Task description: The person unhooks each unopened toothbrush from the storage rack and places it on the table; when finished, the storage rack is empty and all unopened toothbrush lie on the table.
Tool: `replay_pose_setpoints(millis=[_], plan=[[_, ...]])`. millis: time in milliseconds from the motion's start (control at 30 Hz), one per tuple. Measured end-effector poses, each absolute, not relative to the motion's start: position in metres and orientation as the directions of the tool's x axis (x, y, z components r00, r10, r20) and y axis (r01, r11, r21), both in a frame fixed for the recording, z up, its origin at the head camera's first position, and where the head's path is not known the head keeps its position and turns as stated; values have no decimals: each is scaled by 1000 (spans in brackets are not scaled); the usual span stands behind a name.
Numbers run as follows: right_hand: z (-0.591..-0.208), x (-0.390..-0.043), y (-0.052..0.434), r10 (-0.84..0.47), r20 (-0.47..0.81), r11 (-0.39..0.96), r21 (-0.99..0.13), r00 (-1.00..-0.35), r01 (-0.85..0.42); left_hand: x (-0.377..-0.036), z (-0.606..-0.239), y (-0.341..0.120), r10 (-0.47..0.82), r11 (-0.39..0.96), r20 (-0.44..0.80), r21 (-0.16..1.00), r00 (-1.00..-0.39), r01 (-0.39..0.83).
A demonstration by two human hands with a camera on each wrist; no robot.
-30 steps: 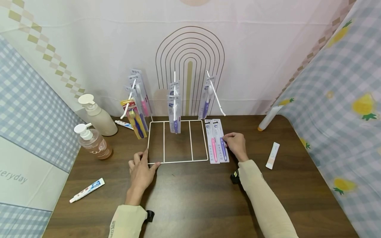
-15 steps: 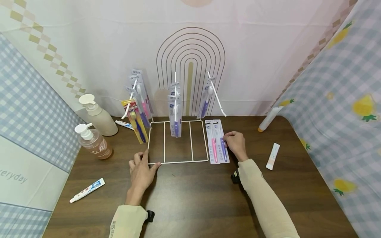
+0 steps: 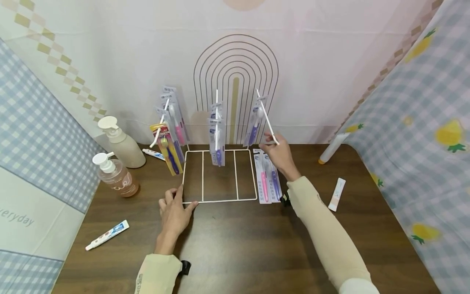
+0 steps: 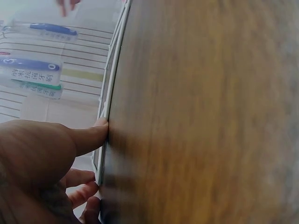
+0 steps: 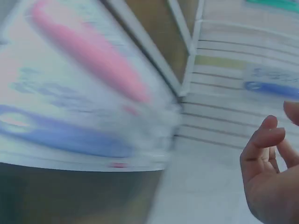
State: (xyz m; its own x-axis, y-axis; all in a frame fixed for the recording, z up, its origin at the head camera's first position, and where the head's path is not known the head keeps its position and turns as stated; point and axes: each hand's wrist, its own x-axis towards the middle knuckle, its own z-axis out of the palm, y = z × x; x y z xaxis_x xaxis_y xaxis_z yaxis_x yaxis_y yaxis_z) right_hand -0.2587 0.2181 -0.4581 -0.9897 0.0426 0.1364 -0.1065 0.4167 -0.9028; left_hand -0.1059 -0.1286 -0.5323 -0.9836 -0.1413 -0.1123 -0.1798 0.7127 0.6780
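Two hands are working around a white wire rack (image 3: 219,175) that's sitting mid-table. The left hand (image 3: 174,210) is resting at the rack's 7 o'clock corner, fingers fairly straight and spread, with the fingertips (image 4: 100,125) pressing against the bottom wire — it isn't wrapping round anything, just bracing it. The left wrist view is showing the same thing: a finger pushed up to the white wire at the edge of the wooden table (image 3: 238,245).

The right hand (image 3: 278,152) is hovering up at the rack's 2 o'clock, right by the lower tip of the slanted white hook (image 3: 267,117) at that corner. From the head view I can't tell if it's actually touching the hook. In the right wrist view its fingers (image 5: 264,140) are looking loosely curled and holding nothing.

Just under that hand, a flat toothbrush pack (image 3: 267,176) with a pink and a purple brush is lying on the table along the rack's 3 o'clock side. More toothbrush packs are hanging on the rack's uprights — a bunch at 11 o'clock (image 3: 169,130), one at 12 (image 3: 216,134), and one at 1 (image 3: 254,122).

Off at the table's 9 o'clock two pump bottles (image 3: 114,165) are standing, a toothpaste tube (image 3: 107,235) is lying at 8, and a small white tube (image 3: 336,194) is lying at 3.
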Motion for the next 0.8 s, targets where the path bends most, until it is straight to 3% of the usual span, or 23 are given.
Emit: replay_pose_setpoints(millis=[267,500,800], plan=[[-411,-269,201,-57,239,282,-928,-969,-245,-109,-532,-131,-135,705,-129,684,-982,-187],[-409,-270,199,-62,277,197,-938,-959,-284,-107,-532,-131,-137,708,-111,684,-984,-176],[-411,-267,196,-41,304,200,-931,-952,-306,-104,-529,-129,-139,719,-123,669,-983,-186]])
